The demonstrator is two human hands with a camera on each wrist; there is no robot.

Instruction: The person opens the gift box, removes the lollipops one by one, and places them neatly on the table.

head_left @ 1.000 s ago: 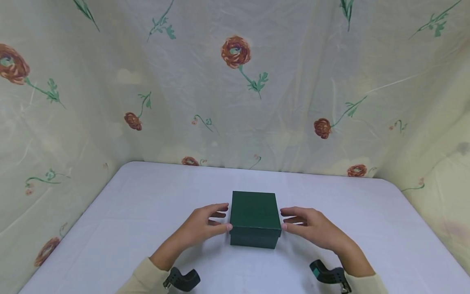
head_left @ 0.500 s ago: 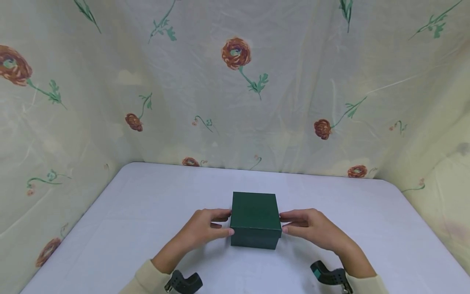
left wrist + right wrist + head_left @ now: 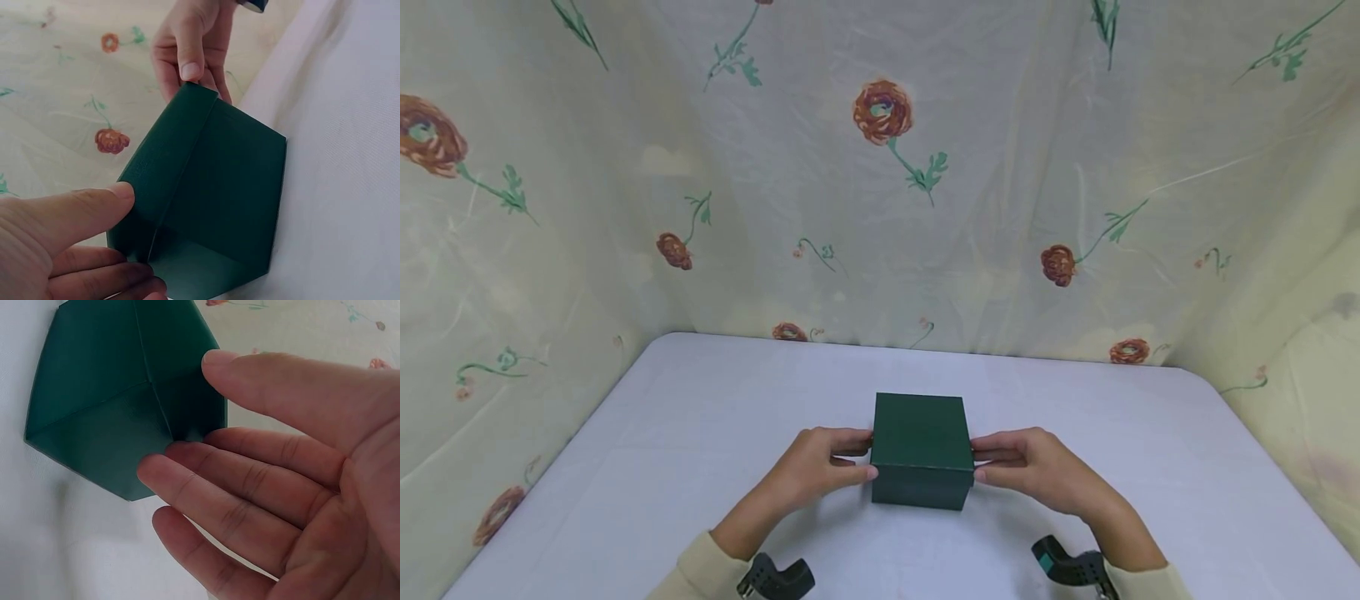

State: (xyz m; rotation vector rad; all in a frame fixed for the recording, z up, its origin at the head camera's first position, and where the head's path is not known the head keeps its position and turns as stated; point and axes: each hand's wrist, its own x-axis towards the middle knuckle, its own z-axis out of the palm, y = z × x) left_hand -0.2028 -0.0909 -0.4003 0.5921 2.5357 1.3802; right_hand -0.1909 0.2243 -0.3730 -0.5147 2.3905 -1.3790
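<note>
A dark green lidded box [image 3: 921, 429] stands on the white-covered table, its lid a little wider than its base. My left hand [image 3: 823, 462] touches the lid's left side, fingers further back and thumb at the front left corner. In the left wrist view, the left thumb [image 3: 103, 206] lies along the lid's edge, with the fingertips by its lower rim. At the box's right side, my right hand [image 3: 1033, 467] has its fingertips on the lid. The right wrist view shows the right hand's fingers [image 3: 237, 481] nearly straight and spread. The box's inside is hidden.
A white cloth [image 3: 737, 383] covers the table. Behind and beside it hang pale curtains [image 3: 970, 250] printed with red-brown flowers. Each wrist wears a black strapped device, one at the left wrist [image 3: 778, 577] and one at the right wrist [image 3: 1067, 562].
Both hands have moved in from beside the box until their fingertips meet the lid's sides. The box has stayed in place, with its lid on.
</note>
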